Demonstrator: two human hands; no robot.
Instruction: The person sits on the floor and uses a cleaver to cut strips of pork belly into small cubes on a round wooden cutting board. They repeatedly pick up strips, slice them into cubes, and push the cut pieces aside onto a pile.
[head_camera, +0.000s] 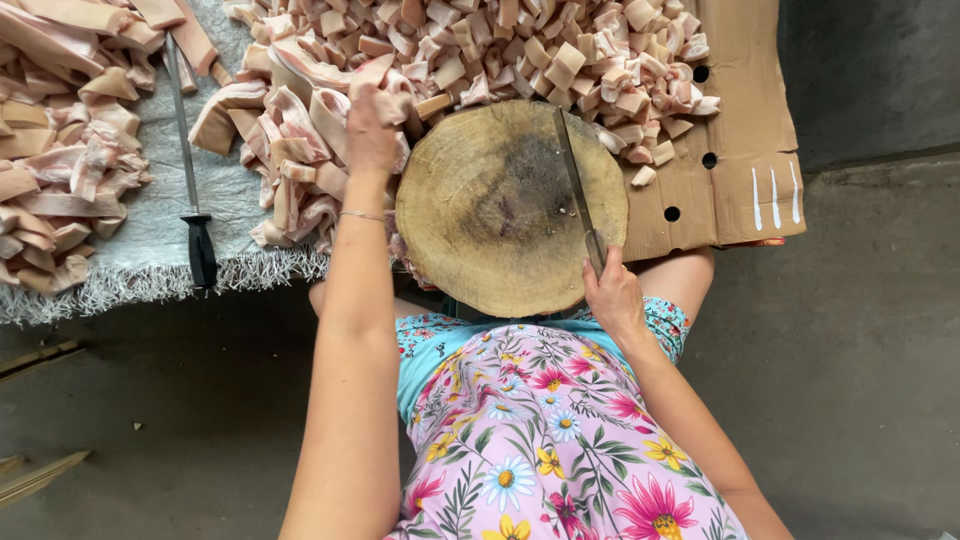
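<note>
A round wooden chopping block (500, 215) lies in front of me. My right hand (612, 295) grips the handle of a long cleaver (573, 170) whose blade rests edge-down across the block's right side. My left hand (370, 130) reaches past the block's left edge and closes on a long strip of pale pork skin (385, 85) in a heap of such strips (290, 150). Beyond the block lies a pile of small cut cubes (560, 50).
A dark-handled sharpening steel (190, 160) lies on a grey woven mat (170, 220) at left, between two heaps of strips (60, 140). Flattened brown cardboard (740, 150) lies under the cubes at right. Bare concrete floor surrounds it all.
</note>
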